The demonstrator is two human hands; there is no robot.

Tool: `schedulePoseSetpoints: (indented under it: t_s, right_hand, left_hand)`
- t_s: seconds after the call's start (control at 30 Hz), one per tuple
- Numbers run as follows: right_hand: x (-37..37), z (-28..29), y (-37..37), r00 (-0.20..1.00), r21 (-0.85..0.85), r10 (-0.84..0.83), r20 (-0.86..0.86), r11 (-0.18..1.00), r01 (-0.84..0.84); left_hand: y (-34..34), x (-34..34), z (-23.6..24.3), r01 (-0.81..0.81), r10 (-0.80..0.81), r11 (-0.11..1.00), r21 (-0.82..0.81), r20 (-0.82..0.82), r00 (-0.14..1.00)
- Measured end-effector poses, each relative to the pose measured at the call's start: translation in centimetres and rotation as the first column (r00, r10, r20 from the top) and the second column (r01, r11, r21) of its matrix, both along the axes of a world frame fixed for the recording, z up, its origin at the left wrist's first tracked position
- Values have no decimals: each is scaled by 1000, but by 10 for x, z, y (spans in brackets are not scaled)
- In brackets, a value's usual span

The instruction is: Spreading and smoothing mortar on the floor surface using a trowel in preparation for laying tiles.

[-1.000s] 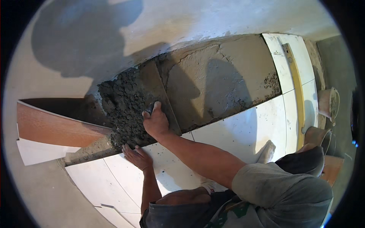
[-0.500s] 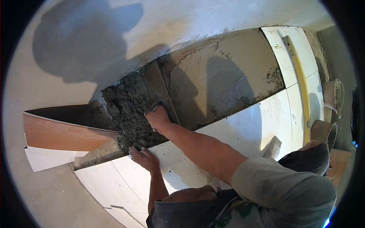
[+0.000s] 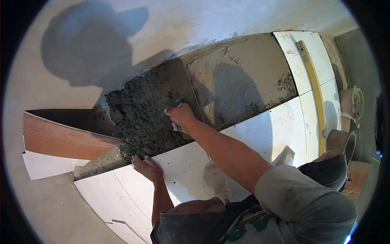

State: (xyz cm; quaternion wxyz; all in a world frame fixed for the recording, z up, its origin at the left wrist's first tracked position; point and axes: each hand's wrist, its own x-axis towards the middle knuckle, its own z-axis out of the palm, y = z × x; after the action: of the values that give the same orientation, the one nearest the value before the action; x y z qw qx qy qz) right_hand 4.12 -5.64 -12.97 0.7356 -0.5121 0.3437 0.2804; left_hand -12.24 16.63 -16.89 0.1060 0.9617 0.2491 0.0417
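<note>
My right hand [image 3: 182, 117] grips a trowel [image 3: 176, 127], mostly hidden beneath it, on dark wet mortar. A rough, lumpy patch of mortar [image 3: 138, 114] lies left of the hand, with a smoother band to its right and up toward the wall. My left hand [image 3: 144, 166] rests with fingers apart at the near edge of the mortar, on the laid white tiles [image 3: 183, 179]. Beyond the smoothed part is a flat grey-brown screed bed [image 3: 256, 61] with a cracked surface.
Loose tile pieces [image 3: 69, 136], reddish and white, stand at left. A long yellow level [image 3: 313, 79] lies on tiles at right, beside buckets [image 3: 347, 101] and a brown board [image 3: 357, 181]. The wall [image 3: 170, 20] bounds the far side; my feet [image 3: 215, 181] are on the tiles.
My right hand and trowel have moved rightward across the mortar, with the smoothed band widening toward the screed. My left hand stays at the mortar's near edge.
</note>
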Motion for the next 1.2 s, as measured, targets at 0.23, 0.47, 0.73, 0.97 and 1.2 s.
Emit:
schedulePoseSetpoints:
  t_s: [0.23,0.47,0.73,0.97,1.2]
  right_hand:
    - [1,7,-46,999,41,19,35,999,-21]
    - [3,24,-101,1000,-49,-7,-7,999,6]
    - [4,13,-213,999,-53,6,45,999,-4]
    - [-12,25,-174,1000,30,20,-6,999,-20]
    - [-2,0,-62,973,125,199,117,969,-214]
  left_hand:
    - [3,-2,-2,16,-17,1000,16,23,1000]
    - [8,-4,-5,32,-35,998,47,53,998]
    - [3,-2,-5,17,-18,999,30,12,1000]
    - [7,-2,-2,21,-22,999,34,20,1000]
    - [2,-3,-6,64,-66,997,51,54,996]
